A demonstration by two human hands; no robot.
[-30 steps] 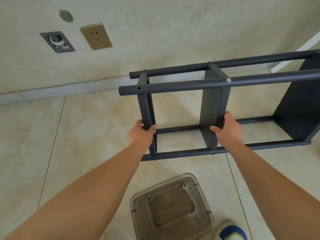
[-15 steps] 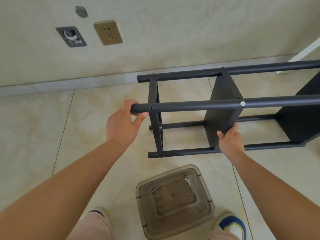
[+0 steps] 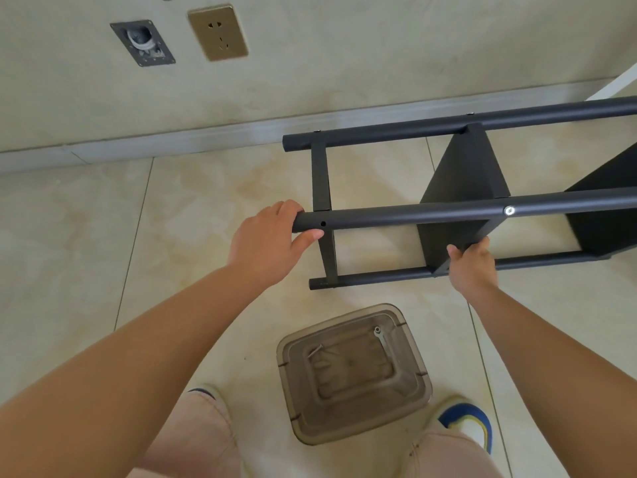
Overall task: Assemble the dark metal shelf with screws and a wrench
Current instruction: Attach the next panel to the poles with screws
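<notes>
The dark metal shelf (image 3: 462, 184) lies on its side on the tiled floor, its four round poles running left to right. My left hand (image 3: 272, 236) grips the left end of the near upper pole (image 3: 413, 215), beside an empty screw hole (image 3: 323, 223). My right hand (image 3: 470, 262) holds the lower edge of the middle shelf panel, next to the near bottom pole. A silver screw (image 3: 509, 211) sits in the upper pole above that panel. A wrench (image 3: 380, 334) lies inside the clear plastic box (image 3: 418, 384) on the floor in front of me.
The wall with a skirting board (image 3: 206, 139), a brass socket (image 3: 218, 32) and a grey metal plate (image 3: 142, 42) stands just behind the shelf. My knees and a blue-and-white shoe (image 3: 465, 420) flank the box. A white edge (image 3: 617, 86) shows at far right.
My left hand left the end crossbar and took the end of the near upper pole. The shelf frame sank lower in view and my right hand stayed on the middle panel.
</notes>
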